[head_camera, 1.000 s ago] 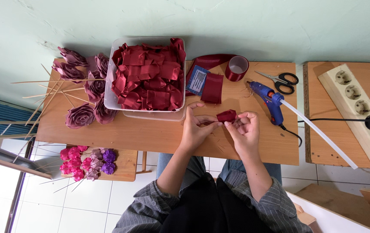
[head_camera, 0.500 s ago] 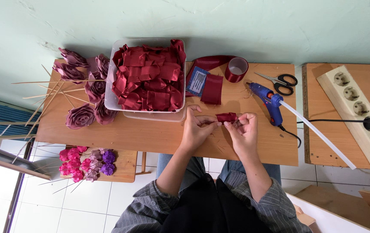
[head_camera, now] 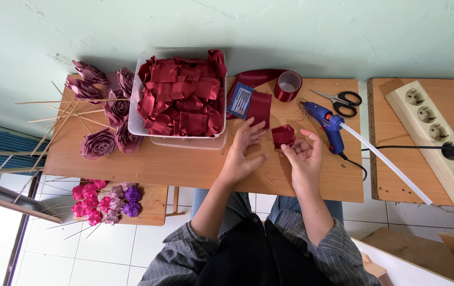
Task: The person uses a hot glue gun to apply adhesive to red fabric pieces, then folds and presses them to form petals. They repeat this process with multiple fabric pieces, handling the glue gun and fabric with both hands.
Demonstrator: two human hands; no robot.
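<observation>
My right hand (head_camera: 305,158) holds a small folded piece of dark red ribbon (head_camera: 283,135) by its fingertips, just above the wooden table (head_camera: 184,164). My left hand (head_camera: 244,149) is open, fingers spread, reaching over the table toward a flat cut piece of red ribbon (head_camera: 259,108) that lies by a blue card (head_camera: 240,100). A clear plastic tub (head_camera: 182,95) full of cut red ribbon pieces stands just left of my left hand. A blue glue gun (head_camera: 325,123) lies right beside my right hand.
A red ribbon roll (head_camera: 287,86) and black-handled scissors (head_camera: 343,100) lie at the table's far side. Finished ribbon roses on sticks (head_camera: 105,114) lie at the left. A power strip (head_camera: 433,135) sits on the bench to the right. More pink and purple roses (head_camera: 105,198) rest on a low stool.
My left hand has let go of the folded ribbon and opened, moving up and left toward the flat ribbon piece. The right hand keeps hold of the folded piece.
</observation>
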